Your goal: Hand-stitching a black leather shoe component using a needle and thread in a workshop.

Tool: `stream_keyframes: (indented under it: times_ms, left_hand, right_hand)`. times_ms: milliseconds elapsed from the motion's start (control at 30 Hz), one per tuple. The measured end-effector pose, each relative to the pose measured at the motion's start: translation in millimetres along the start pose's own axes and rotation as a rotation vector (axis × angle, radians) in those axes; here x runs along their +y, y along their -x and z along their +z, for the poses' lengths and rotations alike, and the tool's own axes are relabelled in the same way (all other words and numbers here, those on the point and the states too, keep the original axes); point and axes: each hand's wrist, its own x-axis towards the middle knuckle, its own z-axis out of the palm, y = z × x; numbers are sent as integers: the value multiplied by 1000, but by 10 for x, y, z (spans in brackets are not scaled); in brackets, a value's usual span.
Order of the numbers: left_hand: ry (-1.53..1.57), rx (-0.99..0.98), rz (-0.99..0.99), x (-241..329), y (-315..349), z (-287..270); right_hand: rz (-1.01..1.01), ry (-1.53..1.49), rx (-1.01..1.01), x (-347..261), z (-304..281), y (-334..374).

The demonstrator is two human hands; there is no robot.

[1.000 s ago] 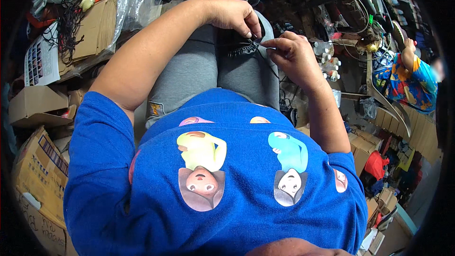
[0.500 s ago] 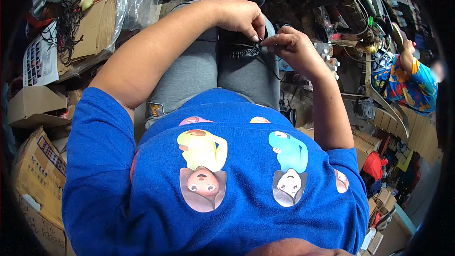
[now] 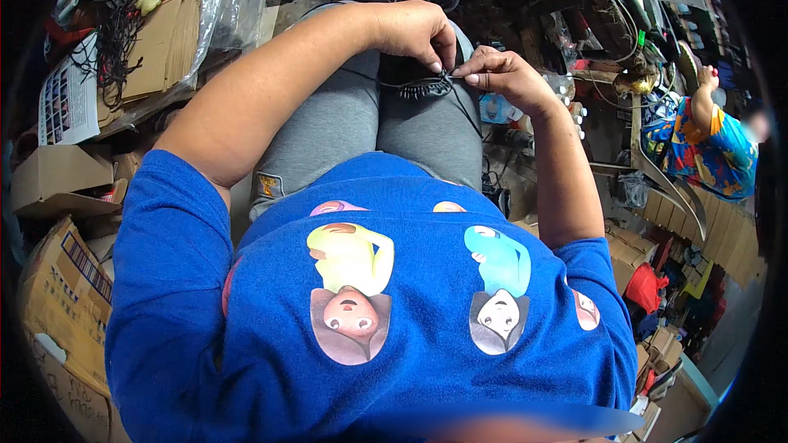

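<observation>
A black piece with a curved row of pale stitches [image 3: 425, 89] lies over my right thigh; its whole shape is hidden, so I cannot tell its kind. My left hand [image 3: 420, 33] comes over its far side, thumb and fingers pinched on its edge. Close beside, my right hand [image 3: 505, 78] is closed too, thumb against forefinger, at a thin black cord [image 3: 468, 111]. That cord trails from the fingertips down along my thigh. A tiny pale glint shows between the two hands, too small to name.
Flattened cardboard [image 3: 168, 41] with tangled black cords [image 3: 121, 49] is at the left, above an open carton [image 3: 61, 180]. White-capped bottles [image 3: 577, 115] stand right of my knee. Another person in a colourful shirt [image 3: 706, 148] is at the far right.
My right hand has shifted slightly, its fingertips still meeting the left ones. The stitched edge shows a bit more, and the cord has swung slightly. The other person's arm has moved slightly.
</observation>
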Motion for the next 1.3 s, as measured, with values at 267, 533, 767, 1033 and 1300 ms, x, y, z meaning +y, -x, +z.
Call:
stream_keyframes:
  times_ms: [267,533,767,1033,1300]
  left_hand:
    - [27,72,59,-100,49,62]
    - [16,106,-15,-44,45,86]
    - [-417,579,45,115,757,326]
    - [-668,644,-338,291,1404,179]
    - [-721,637,-198,331,1037,616]
  right_hand:
    - [-42,-23,121,96,122,73]
    - [-31,-13,190,27,269,47]
    - [-106,412,427,-291,480,225]
    - [-160,896,526,-215,811,401]
    - [-104,653,446,-177,652,380]
